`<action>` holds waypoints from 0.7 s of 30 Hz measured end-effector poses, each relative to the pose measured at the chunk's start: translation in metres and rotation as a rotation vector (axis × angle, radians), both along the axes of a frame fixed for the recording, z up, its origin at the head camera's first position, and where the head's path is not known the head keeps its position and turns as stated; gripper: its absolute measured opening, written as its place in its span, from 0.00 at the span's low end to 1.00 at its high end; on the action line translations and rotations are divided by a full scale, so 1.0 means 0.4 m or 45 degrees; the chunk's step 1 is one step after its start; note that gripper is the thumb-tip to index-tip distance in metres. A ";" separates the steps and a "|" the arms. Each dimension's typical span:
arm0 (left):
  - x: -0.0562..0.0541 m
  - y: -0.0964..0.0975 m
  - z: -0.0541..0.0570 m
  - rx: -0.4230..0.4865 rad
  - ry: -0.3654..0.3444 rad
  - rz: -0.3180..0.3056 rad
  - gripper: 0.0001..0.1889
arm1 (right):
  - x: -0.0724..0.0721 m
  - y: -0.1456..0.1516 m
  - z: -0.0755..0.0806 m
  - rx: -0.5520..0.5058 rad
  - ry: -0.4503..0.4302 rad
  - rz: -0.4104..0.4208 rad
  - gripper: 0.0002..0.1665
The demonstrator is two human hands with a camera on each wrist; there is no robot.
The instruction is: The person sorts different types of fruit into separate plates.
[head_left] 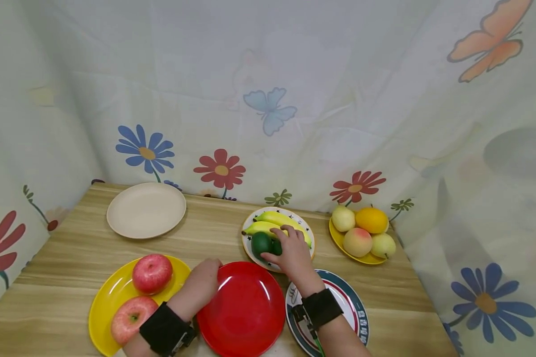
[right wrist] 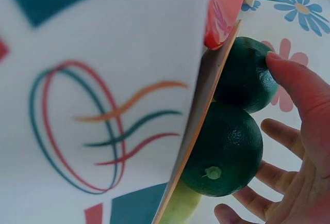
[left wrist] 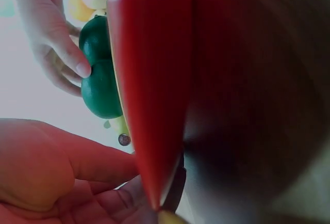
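My left hand (head_left: 203, 282) pinches the left upper rim of a red plate (head_left: 245, 312), thumb and fingers at its edge. My right hand (head_left: 291, 255) is spread over two dark green round fruits (head_left: 261, 243), which lie on a white star-patterned plate (head_left: 249, 218) beside yellow bananas (head_left: 274, 216). In the right wrist view the right thumb (right wrist: 291, 74) meets the upper green fruit (right wrist: 245, 74), while the other fingers reach beside the lower green fruit (right wrist: 224, 149). Whether those fingers press on it I cannot tell.
A yellow plate (head_left: 99, 307) with two red apples (head_left: 152, 274) stands at left. Behind it lies a beige plate (head_left: 146, 210). A patterned plate (head_left: 355, 302) sits under my right forearm. At the back right, a small yellow plate (head_left: 335, 238) holds several fruits.
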State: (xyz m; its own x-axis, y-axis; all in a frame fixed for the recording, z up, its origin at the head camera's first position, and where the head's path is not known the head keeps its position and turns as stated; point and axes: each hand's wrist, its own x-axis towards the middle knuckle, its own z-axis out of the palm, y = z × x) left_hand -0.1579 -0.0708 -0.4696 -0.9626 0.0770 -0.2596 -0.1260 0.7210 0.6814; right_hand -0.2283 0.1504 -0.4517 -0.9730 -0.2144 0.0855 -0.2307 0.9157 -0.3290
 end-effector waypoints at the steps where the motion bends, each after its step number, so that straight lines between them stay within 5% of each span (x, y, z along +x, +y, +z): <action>1: -0.001 0.000 -0.002 0.004 -0.011 0.008 0.16 | 0.001 0.001 0.000 -0.002 -0.002 0.001 0.42; 21: -0.003 -0.008 -0.009 0.100 -0.031 0.037 0.14 | -0.005 0.012 -0.034 0.002 -0.110 0.028 0.44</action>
